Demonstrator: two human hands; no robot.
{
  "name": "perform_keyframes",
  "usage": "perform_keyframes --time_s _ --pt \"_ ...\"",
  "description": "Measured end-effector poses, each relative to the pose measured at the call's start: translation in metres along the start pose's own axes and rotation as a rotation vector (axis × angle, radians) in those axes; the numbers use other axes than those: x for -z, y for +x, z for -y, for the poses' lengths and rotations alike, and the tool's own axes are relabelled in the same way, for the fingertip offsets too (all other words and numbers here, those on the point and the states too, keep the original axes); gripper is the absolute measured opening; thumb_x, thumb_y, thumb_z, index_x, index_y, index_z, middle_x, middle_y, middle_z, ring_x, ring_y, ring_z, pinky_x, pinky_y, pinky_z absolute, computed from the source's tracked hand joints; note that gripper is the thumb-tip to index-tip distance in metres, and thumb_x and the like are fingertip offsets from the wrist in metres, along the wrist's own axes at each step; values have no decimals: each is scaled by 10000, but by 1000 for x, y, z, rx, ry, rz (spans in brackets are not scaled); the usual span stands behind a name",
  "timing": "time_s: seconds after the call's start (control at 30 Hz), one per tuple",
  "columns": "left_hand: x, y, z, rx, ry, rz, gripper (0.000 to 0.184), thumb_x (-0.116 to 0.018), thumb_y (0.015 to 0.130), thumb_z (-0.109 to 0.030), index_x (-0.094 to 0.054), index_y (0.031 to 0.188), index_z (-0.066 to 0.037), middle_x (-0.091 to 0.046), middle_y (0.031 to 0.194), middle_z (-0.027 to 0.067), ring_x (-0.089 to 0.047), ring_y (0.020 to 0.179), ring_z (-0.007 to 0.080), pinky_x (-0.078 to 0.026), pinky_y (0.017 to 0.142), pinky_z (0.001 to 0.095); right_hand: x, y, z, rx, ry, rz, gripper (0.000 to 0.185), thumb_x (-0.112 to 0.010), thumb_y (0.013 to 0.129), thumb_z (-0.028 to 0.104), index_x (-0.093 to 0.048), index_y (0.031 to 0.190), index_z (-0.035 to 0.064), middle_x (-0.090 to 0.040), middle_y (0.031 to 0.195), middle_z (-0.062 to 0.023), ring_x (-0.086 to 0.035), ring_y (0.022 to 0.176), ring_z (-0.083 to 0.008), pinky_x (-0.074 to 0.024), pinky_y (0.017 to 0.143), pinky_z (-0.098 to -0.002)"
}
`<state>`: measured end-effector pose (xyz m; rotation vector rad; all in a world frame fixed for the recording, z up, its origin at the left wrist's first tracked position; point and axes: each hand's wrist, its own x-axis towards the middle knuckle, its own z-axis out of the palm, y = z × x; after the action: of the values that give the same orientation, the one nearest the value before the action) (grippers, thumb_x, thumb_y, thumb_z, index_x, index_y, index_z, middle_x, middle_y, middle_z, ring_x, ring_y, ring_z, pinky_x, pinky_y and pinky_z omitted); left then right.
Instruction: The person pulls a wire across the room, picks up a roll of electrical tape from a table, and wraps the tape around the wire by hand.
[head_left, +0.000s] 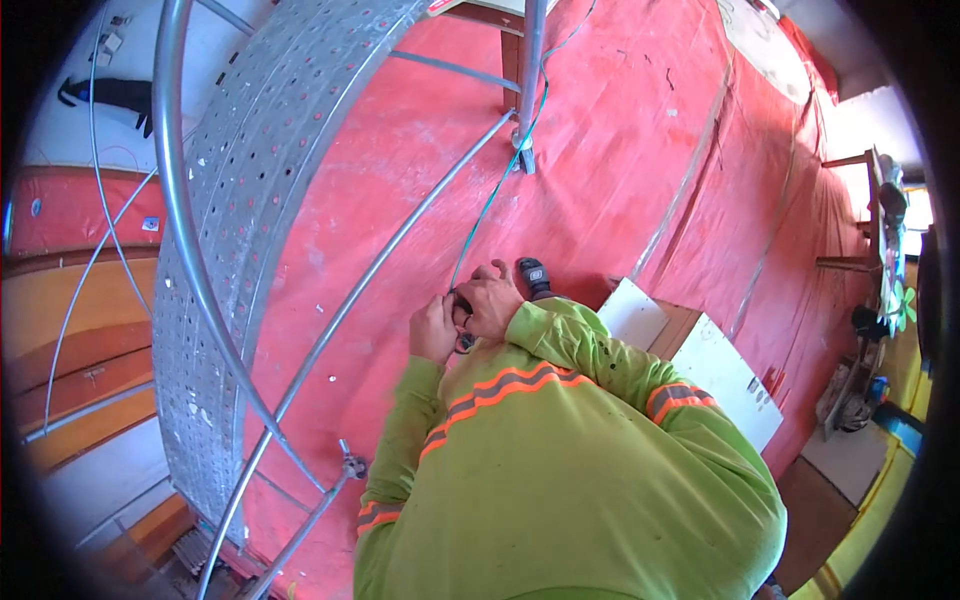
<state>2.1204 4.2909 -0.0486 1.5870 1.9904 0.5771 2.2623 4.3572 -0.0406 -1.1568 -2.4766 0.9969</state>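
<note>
My left hand point(433, 328) and my right hand point(490, 303) are close together in front of my chest, fingers curled inward. A thin green cable point(487, 208) runs down from the scaffold pole and ends at my fingers. Its end seems pinched between my hands, though the fingers cover most of it. Just below them a small dark object point(464, 343) shows; its kind cannot be made out. Both arms wear green sleeves with orange and grey bands.
A perforated metal scaffold plank point(262, 150) stands at my left, with metal tubes point(365, 275) crossing beside it. Red sheeting point(620, 160) covers the floor. A white box point(725, 375) is at my right. A dark shoe point(533, 274) shows beyond my hands.
</note>
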Motion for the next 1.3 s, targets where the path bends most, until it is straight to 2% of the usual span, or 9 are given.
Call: perform_keyframes --time_s 0.3,0.43,0.53,0.63,0.77,0.9,1.1,1.2,1.3 --pt "14 15 -30 -261 33 -137 274 -445 930 -183 -523 736 -5 -569 641 204 -556 561 387 -406 508 467 -59 24 -93 -452 -307 458 358 -463 825 388 -661 962 124 -650 904 -116 -556 1016 -298 -340 895 -576" --pt "51 31 -73 -164 -188 -101 263 -453 929 -172 -506 732 -7 -535 585 174 -539 529 359 -385 485 430 -28 28 -140 -659 -150 45 366 -376 918 343 -637 985 95 -632 1024 -109 -573 986 -347 -346 884 -621" --pt "53 28 -60 -98 -237 -110 273 -459 934 -183 -503 735 -1 -510 551 160 -528 503 329 -373 474 407 -29 62 -131 -503 1066 -266 369 -365 943 366 -558 1029 64 -586 1025 -91 -544 1029 -312 -377 898 -588" --pt "57 25 -48 -54 -264 -115 289 -472 934 -204 -506 735 3 -508 554 157 -525 490 306 -375 472 402 39 71 -49 -814 1977 -161 304 -427 941 362 -540 964 80 -557 908 -64 -583 939 -285 -465 842 -500" --pt "42 22 -38 55 -374 -53 330 -478 944 -267 -521 744 -8 -512 554 115 -510 479 224 -373 468 384 48 89 3 -533 2202 -258 192 -489 931 272 -525 915 85 -526 834 -41 -578 793 -211 -505 715 -368" --pt "30 9 -21 414 -1053 155 410 -406 971 -376 -556 799 -36 -496 579 3 -491 544 92 -412 516 285 37 104 0 -536 2329 -254 97 -448 939 130 -495 919 47 -482 787 -17 -363 563 -79 -299 464 -217" --pt "-14 28 0 282 -1500 26 464 -343 976 -396 -568 1000 9 -590 801 99 -557 678 151 -451 627 277 44 101 3 -574 2365 -231 79 -486 922 113 -479 858 67 -468 753 -4 -357 539 -63 -286 450 -207" --pt "12 27 -28 635 -1831 312 464 -339 967 -377 -549 1015 35 -600 866 168 -551 583 197 -469 553 270 48 101 7 -504 2482 -150 99 -471 932 125 -483 863 55 -458 748 -4 -364 550 -69 -290 454 -207" --pt "-1 34 -17 -38 -2054 901 467 -353 952 -375 -533 1041 47 -600 866 206 -530 471 201 -450 438 248 54 98 15 -553 2489 -81 116 -445 944 128 -482 883 38 -446 750 -10 -368 561 -76 -300 459 -207"
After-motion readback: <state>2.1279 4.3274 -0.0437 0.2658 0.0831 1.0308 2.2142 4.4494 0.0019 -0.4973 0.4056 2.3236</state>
